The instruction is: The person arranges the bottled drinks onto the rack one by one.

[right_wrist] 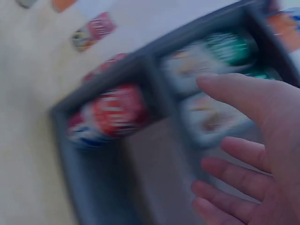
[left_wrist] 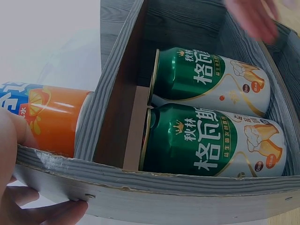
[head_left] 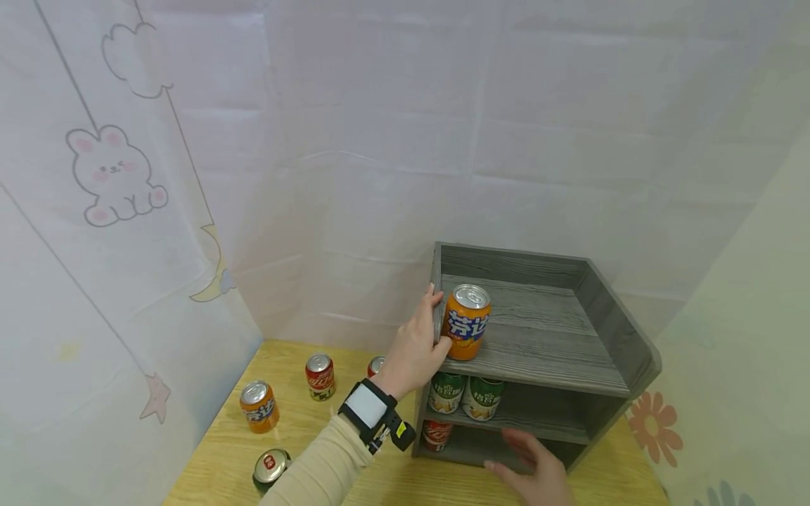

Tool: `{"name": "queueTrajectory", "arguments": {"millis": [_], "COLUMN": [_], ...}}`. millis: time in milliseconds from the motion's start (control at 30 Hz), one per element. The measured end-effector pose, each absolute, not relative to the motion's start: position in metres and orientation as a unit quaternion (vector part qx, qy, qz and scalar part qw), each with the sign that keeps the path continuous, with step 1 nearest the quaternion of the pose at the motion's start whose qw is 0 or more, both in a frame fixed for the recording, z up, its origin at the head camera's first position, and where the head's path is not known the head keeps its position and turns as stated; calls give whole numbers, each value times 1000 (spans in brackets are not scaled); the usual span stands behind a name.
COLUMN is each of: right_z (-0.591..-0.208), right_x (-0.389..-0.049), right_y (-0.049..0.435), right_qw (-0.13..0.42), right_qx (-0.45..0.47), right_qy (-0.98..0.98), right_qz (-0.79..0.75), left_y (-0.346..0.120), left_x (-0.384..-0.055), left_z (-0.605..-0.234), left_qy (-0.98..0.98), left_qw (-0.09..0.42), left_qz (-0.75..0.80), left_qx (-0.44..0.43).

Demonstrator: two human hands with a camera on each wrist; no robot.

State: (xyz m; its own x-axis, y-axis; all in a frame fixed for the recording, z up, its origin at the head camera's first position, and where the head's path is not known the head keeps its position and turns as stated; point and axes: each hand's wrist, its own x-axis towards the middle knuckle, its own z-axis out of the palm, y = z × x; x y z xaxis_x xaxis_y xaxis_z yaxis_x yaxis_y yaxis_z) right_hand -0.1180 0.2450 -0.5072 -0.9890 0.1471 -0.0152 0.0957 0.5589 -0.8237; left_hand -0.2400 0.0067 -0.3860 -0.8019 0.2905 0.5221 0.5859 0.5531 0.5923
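Observation:
My left hand (head_left: 414,348) holds the left side panel of a grey wooden shelf (head_left: 531,369). In the left wrist view its fingers (left_wrist: 70,212) lie against the panel's outer face, and the thumb is over the edge by an orange soda can (head_left: 467,323). That can stands upright on the top board, against the left panel. My right hand (head_left: 534,467), fingers spread and holding nothing, is in front of the lower compartments. Two green-and-white cans (left_wrist: 213,140) stand side by side on the middle level. Below them, a red can (right_wrist: 110,115) stands at the left of the bottom level.
Left of the shelf, on the wooden table (head_left: 230,464), stand another orange can (head_left: 259,406), a red can (head_left: 320,377) and a dark can with a gold top (head_left: 271,466). One more red can (head_left: 376,365) is partly hidden behind my left wrist. Printed curtains (head_left: 354,176) hang behind.

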Motion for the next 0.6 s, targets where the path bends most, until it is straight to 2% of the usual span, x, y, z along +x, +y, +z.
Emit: {"name": "queueTrajectory", "arguments": {"millis": [67, 267, 367, 467, 600], "right_z": [-488, -431, -406, -389, -376], "right_x": [-113, -104, -103, -107, -118], "right_y": [249, 266, 281, 298, 317], "right_qw": [85, 378, 480, 536, 559], "right_qx": [-74, -54, -41, -44, -77], "right_qy": [-880, -824, -790, -764, -746], "right_qz": [461, 419, 380, 356, 353], "left_y": [7, 7, 6, 6, 6], "left_x": [-240, -240, -239, -239, -238], "left_z": [-386, -387, -387, -386, -386], "left_qy": [-861, -861, -861, -862, -861], "left_qw": [190, 195, 193, 188, 185], "left_qz": [-396, -394, -396, -398, -401], "left_qx": [-255, -255, -253, -252, -252]}}
